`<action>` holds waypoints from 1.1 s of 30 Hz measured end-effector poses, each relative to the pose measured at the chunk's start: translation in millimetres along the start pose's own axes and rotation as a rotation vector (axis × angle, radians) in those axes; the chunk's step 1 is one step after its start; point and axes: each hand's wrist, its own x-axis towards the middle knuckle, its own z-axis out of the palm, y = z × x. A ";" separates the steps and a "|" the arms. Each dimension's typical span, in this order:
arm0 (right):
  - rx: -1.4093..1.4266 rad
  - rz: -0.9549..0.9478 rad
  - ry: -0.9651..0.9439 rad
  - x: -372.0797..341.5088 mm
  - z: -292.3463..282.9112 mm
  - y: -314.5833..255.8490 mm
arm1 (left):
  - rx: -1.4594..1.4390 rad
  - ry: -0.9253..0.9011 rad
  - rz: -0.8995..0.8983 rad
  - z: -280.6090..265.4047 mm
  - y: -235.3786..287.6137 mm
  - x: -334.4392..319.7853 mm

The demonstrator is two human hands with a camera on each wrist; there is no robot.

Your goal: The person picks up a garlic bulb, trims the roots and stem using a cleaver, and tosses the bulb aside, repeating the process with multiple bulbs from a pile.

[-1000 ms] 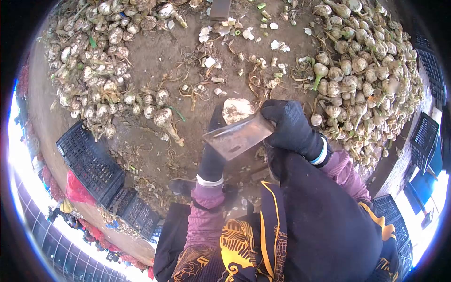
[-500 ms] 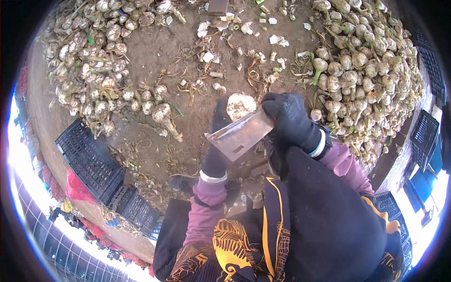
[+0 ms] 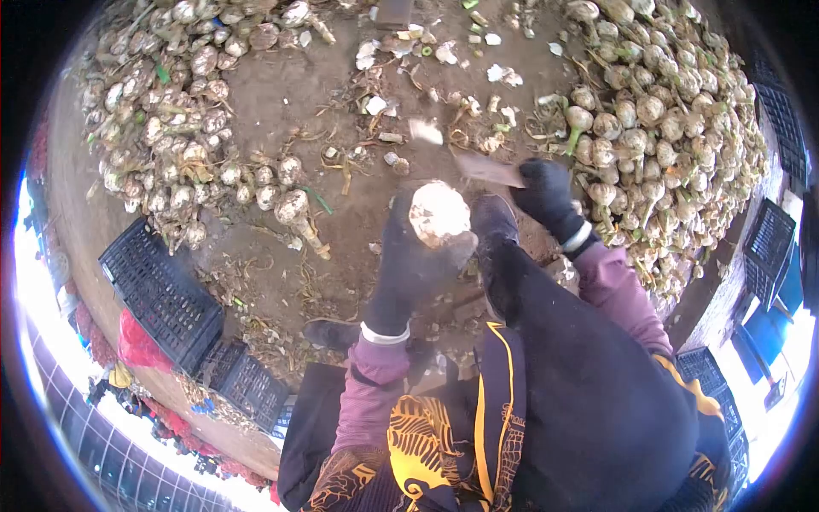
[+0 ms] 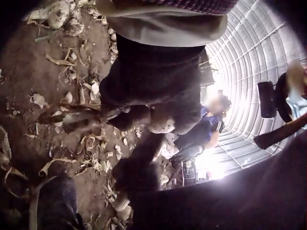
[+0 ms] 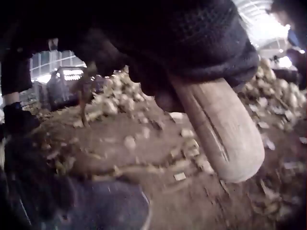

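Note:
A large whitish garlic bulb [image 3: 438, 212] is held in my gloved left hand [image 3: 411, 266], low in front of the knees. In the left wrist view the dark glove covers most of the bulb [image 4: 162, 123]. To the right, my gloved right hand [image 3: 548, 196] grips a cleaver [image 3: 490, 171], its blade pointing left and apart from the bulb. The right wrist view shows the pale wooden handle [image 5: 224, 132] sticking out below the curled fingers. A blurred white piece [image 3: 426, 131] is above the bulb in the head view.
Piles of garlic lie at left [image 3: 171, 128] and right [image 3: 657, 119]. Peel and stem scraps [image 3: 375, 104] litter the dirt. Black crates [image 3: 162, 282] stand at lower left, more crates [image 3: 769, 247] at far right. Another person [image 4: 204, 132] shows in the left wrist view.
The cleaver has swung up and right, away from the bulb, with the right hand. More of the bulb shows now, and a blurred white piece appears above it.

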 end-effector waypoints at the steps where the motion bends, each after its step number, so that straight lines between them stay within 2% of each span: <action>1: -0.057 0.065 -0.076 -0.5 -12.7 2.2 | -0.102 0.034 -0.114 -2.8 -1.5 1.0; 2: 0.036 0.155 -0.061 -2.2 -14.1 -4.0 | -0.209 0.058 -0.232 -3.7 -5.2 1.9; 3: 0.119 0.255 -0.035 -5.0 -17.1 -9.7 | -0.219 0.056 -0.215 -0.9 -0.3 7.4; 4: 0.156 0.221 -0.026 -6.7 -13.7 -10.5 | -0.228 0.053 -0.199 2.0 4.5 12.9; 5: 0.200 0.182 -0.026 -7.4 -5.9 -14.0 | -0.108 0.081 -0.099 2.1 1.8 19.6; 7: 0.367 0.300 -0.096 -6.4 -15.3 -41.1 | 0.156 0.144 0.061 -8.4 -5.6 17.8; 8: 0.429 0.329 -0.119 -6.2 -16.2 -45.6 | -0.113 0.146 0.001 -14.6 -7.1 17.6; 9: 0.486 0.349 -0.135 -2.1 -19.7 -50.4 | -0.314 0.232 -0.022 -14.4 -10.1 18.5; 10: 0.438 0.387 -0.056 -1.8 -25.3 -66.1 | -0.516 0.318 -0.043 -12.8 -13.6 16.4; 11: 0.528 0.421 -0.111 -0.3 -25.4 -70.4 | -0.720 0.398 -0.066 -12.2 -14.8 14.2; 12: 0.616 0.455 -0.163 2.2 -25.4 -71.6 | -0.880 0.305 -0.028 -14.9 -13.9 14.0; 13: 0.703 0.493 -0.217 2.7 -24.6 -73.0 | -0.961 0.339 -0.043 -12.3 -13.0 14.5; 14: 0.650 0.454 -0.118 1.6 -18.8 -76.4 | -1.043 0.373 -0.061 -7.3 -12.7 14.9; 15: 0.654 0.418 -0.112 6.3 -19.5 -80.6 | -1.125 0.409 -0.079 -2.7 -12.4 15.3; 18: 0.690 0.360 -0.093 19.4 -40.2 -104.5 | -1.269 0.358 -0.158 9.5 -10.8 10.7; 21: 0.602 0.302 -0.139 22.8 -40.0 -97.1 | -1.300 0.327 -0.108 18.5 3.4 7.3; 22: 0.465 0.216 -0.196 9.2 2.8 -52.0 | -1.266 0.313 -0.031 16.6 7.8 11.6; 23: 0.475 0.269 -0.233 0.9 12.9 -30.5 | -1.228 0.307 0.049 13.3 10.0 14.9; 25: 0.502 0.396 -0.331 -20.0 20.0 -18.5 | -1.145 0.308 -0.047 2.4 -3.4 15.7; 26: 0.572 0.448 -0.282 -30.1 21.8 -21.5 | -1.061 0.301 -0.098 2.8 -12.7 20.5; 28: 0.710 0.523 -0.164 -20.5 10.9 -39.6 | -0.808 0.123 -0.013 15.3 -13.2 20.0; 29: 0.756 0.531 -0.161 -17.9 12.6 -42.4 | -0.632 -0.035 0.097 38.3 -2.1 14.2; 30: 0.811 0.544 -0.159 -14.8 11.2 -42.8 | -0.452 -0.193 0.201 61.0 16.3 11.7; 32: 0.930 0.576 -0.170 -6.8 8.9 -38.6 | -0.221 -0.337 0.272 66.6 54.4 25.3; 33: 0.983 0.599 -0.171 -4.6 3.5 -35.4 | -0.009 -0.164 0.331 43.7 37.4 28.8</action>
